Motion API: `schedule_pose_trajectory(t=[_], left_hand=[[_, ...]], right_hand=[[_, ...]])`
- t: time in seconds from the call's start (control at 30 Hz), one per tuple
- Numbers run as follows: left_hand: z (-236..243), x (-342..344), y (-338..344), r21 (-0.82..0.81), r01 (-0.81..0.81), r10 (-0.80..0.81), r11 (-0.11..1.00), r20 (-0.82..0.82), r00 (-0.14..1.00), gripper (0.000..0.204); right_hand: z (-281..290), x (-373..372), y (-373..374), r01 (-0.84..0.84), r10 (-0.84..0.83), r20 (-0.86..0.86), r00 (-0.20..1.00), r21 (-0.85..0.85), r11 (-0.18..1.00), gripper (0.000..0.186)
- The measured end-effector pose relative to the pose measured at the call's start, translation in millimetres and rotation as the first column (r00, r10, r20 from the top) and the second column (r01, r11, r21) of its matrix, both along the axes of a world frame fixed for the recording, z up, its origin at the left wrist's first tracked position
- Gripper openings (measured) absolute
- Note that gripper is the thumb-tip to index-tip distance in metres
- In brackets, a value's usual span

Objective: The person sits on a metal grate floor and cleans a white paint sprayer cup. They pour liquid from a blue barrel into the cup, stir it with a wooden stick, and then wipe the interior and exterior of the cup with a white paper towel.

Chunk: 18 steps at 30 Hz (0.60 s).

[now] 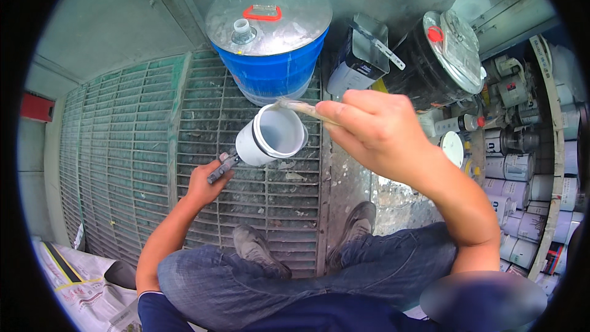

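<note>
My left hand [203, 185] is closed round a dark, paint-spattered handle [222, 169] at the side of a white cup [249, 144]. The cup tilts, its open mouth facing up, with a pale grey inside. Whether handle and cup are one piece I cannot tell. Between the fingers and thumb of my right hand [378, 132] is a pale, crusted stick [301, 108]; its tip lies at the far rim of the cup. Just beyond the cup stands a blue drum [273, 71] with a metal lid, a red handle and a white spout.
Metal floor grating [129, 166] spreads under my feet. Right of the drum are an open rectangular tin [356, 61] and a dark drum [418, 64] with a silvery lid. Shelves [547, 178] of paint cans line the far right. Printed sheeting [92, 276] lies at lower left.
</note>
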State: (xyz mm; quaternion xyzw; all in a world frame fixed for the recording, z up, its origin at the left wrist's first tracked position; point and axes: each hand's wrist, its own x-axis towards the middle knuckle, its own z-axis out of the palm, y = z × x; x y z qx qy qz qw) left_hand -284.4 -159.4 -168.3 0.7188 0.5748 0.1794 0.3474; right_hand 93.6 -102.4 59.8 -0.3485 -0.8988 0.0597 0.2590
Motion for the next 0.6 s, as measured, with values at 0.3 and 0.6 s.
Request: schedule_pose_trajectory(t=[0.3, 0.6], left_hand=[[0.7, 10.6, -2.3, 0.014, 0.041, -0.043, 0.999, 0.109, 0.993, 0.023], [14.7, 13.9, -3.7, 0.092, 0.051, -0.062, 0.994, 0.12, 0.991, 0.023]], right_hand=[[-34.2, -22.1, -7.0, -0.01, 0.0, -0.026, 1.0, -0.347, 0.938, 0.022], [-25.9, -21.2, -16.8, -0.057, 0.075, 0.112, 0.991, -0.158, 0.986, 0.015]])
